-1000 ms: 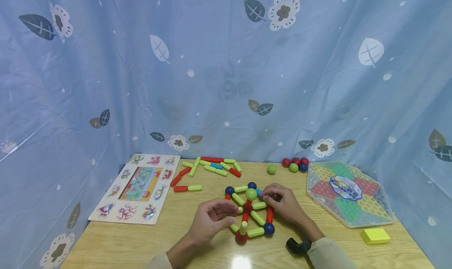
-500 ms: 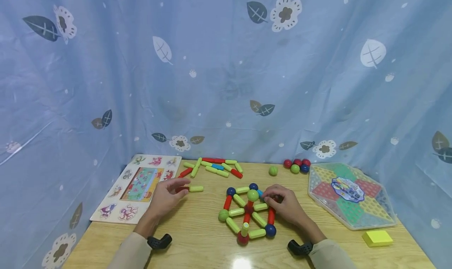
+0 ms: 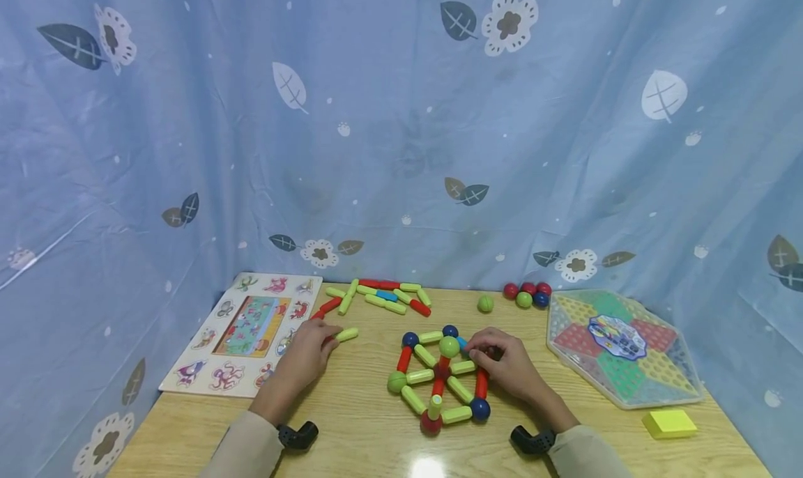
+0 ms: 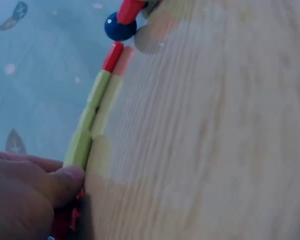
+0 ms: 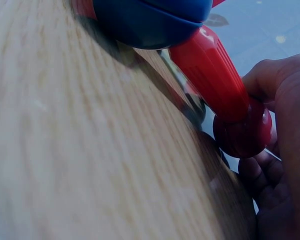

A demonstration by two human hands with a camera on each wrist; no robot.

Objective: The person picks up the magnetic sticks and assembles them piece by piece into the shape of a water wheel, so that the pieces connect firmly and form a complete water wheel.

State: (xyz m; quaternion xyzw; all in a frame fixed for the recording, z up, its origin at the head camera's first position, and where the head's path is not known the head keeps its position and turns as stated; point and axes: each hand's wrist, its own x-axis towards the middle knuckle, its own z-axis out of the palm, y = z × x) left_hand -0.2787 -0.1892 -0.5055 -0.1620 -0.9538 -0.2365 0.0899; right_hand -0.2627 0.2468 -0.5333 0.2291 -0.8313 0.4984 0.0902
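My left hand pinches a pair of joined magnetic rods; the yellow-green rod sticks out past the fingertips, and the red one is mostly covered by the fingers. In the left wrist view, the thumb lies against the rods on the table. My right hand holds a dark red ball at the right corner of a ball-and-rod structure. A red rod joins that ball to a blue ball. The structure is a wheel-like frame on the table, with a green ball raised on a red rod.
Several loose rods lie at the back left beside a sea-animal puzzle board. Loose balls sit at the back. To the right are a Chinese checkers box and a yellow block.
My left hand has left the structure's left side, moved left to the rod pair and taken hold of it; the rods have turned slightly. The right hand stays on the dark red ball.
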